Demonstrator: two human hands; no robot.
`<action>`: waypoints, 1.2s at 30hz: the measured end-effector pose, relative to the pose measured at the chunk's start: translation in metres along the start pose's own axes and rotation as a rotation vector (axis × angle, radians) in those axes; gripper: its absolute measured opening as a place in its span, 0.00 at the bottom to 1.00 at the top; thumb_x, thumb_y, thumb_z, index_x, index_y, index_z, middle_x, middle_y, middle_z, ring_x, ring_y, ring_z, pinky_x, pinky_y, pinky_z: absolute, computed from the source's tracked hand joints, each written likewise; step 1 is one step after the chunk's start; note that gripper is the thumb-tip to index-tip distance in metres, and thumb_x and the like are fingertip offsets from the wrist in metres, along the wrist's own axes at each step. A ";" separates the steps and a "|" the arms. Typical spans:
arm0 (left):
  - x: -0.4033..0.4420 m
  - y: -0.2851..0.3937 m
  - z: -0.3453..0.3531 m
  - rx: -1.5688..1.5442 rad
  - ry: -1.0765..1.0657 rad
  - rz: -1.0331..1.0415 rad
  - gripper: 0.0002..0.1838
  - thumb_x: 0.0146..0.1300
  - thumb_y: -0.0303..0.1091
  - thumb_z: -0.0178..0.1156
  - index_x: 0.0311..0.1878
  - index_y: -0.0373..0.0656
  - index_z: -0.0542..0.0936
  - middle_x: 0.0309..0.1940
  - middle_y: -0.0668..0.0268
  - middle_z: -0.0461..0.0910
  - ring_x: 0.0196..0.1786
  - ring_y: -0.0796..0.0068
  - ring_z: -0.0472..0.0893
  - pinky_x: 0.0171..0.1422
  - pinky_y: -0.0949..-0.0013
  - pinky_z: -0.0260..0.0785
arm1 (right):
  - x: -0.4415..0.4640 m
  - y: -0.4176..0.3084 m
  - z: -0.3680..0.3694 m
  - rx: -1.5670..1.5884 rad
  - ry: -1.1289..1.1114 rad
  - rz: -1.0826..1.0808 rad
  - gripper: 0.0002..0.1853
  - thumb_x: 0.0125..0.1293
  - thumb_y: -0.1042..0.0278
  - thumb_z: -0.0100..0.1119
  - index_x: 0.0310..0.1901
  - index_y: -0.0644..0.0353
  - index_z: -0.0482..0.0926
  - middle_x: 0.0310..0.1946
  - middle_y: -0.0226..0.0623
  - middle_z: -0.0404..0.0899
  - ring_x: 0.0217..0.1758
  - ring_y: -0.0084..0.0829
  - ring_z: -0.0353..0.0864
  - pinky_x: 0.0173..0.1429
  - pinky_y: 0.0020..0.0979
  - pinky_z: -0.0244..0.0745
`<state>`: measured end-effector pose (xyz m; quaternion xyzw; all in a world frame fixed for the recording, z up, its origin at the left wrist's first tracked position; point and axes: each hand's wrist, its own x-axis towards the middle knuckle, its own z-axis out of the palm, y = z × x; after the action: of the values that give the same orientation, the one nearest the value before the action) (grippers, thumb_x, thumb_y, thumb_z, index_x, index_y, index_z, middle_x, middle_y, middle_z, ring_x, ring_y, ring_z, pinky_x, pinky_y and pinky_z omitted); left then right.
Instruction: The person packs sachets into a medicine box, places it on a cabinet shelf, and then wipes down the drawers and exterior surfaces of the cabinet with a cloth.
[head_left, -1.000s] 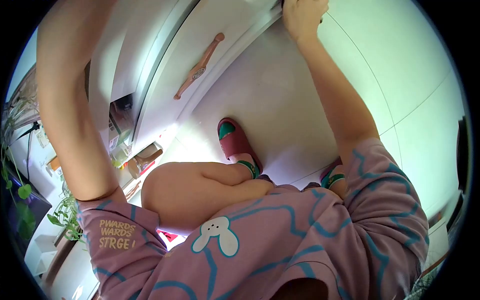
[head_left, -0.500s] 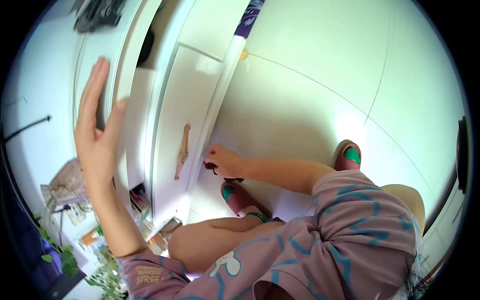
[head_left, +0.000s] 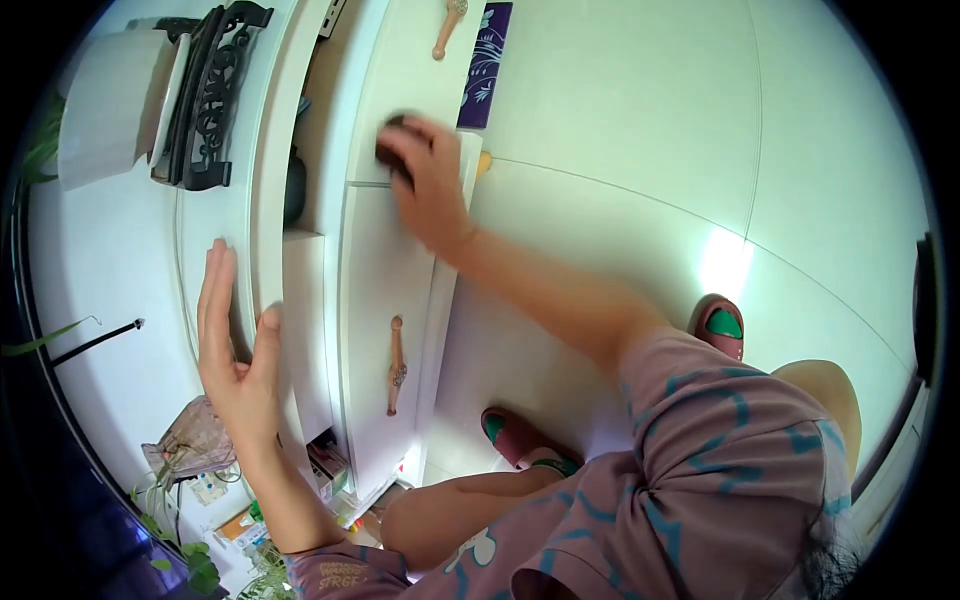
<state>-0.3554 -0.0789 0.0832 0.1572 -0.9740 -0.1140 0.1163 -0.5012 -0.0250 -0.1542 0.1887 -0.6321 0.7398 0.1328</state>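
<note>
My right hand is closed around a small dark brown object, its kind blurred and partly covered by the fingers. It is at the white drawer front, near the seam between two drawers. My left hand rests at the top edge of the white cabinet, fingers stretched out and thumb apart, holding nothing. Below the right hand is a light wooden drawer handle; another handle is higher up in the view.
On the cabinet top are a dark carved stand, a white roll-like object, a crumpled bag and green plants. An open shelf lies under the top. A purple patterned box stands by the cabinet on the tiled floor.
My right hand has risen from low by the cabinet base to the drawer front, carrying the dark object. My left hand has come to the cabinet edge. The view has shifted along the cabinet.
</note>
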 end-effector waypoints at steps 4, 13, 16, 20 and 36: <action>0.000 -0.002 -0.002 -0.035 -0.005 -0.021 0.31 0.64 0.26 0.63 0.72 0.39 0.72 0.75 0.54 0.67 0.79 0.59 0.63 0.81 0.59 0.51 | 0.102 0.048 0.008 -0.076 0.251 0.111 0.24 0.61 0.80 0.60 0.60 0.60 0.73 0.55 0.52 0.72 0.61 0.51 0.71 0.67 0.43 0.68; -0.002 -0.006 -0.005 -0.093 -0.029 -0.041 0.34 0.66 0.34 0.65 0.74 0.38 0.69 0.76 0.54 0.64 0.80 0.59 0.60 0.83 0.58 0.46 | -0.019 -0.031 -0.014 0.180 -0.141 -0.008 0.27 0.54 0.81 0.65 0.58 0.58 0.76 0.72 0.50 0.65 0.72 0.53 0.65 0.78 0.49 0.57; -0.003 0.000 -0.003 -0.096 -0.007 -0.074 0.34 0.64 0.34 0.66 0.73 0.37 0.70 0.76 0.52 0.65 0.80 0.57 0.61 0.82 0.57 0.48 | -0.012 -0.020 -0.011 0.086 -0.212 -0.096 0.28 0.56 0.81 0.63 0.60 0.52 0.78 0.75 0.47 0.61 0.75 0.52 0.62 0.78 0.53 0.54; -0.002 -0.003 -0.002 -0.050 0.009 -0.067 0.33 0.63 0.32 0.68 0.71 0.37 0.72 0.75 0.50 0.66 0.79 0.55 0.63 0.82 0.56 0.50 | 0.060 0.019 0.010 0.036 -0.014 -0.232 0.25 0.56 0.77 0.64 0.58 0.52 0.80 0.71 0.56 0.63 0.72 0.58 0.64 0.77 0.55 0.56; 0.000 -0.004 0.000 -0.117 0.019 -0.072 0.33 0.63 0.35 0.69 0.70 0.36 0.73 0.75 0.49 0.65 0.78 0.56 0.62 0.82 0.56 0.51 | 0.021 0.036 0.000 0.158 -0.019 -0.030 0.22 0.64 0.77 0.58 0.61 0.63 0.76 0.72 0.57 0.64 0.75 0.57 0.64 0.78 0.46 0.59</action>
<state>-0.3539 -0.0821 0.0822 0.1863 -0.9582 -0.1736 0.1305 -0.5360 -0.0322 -0.1767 0.2154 -0.5700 0.7834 0.1226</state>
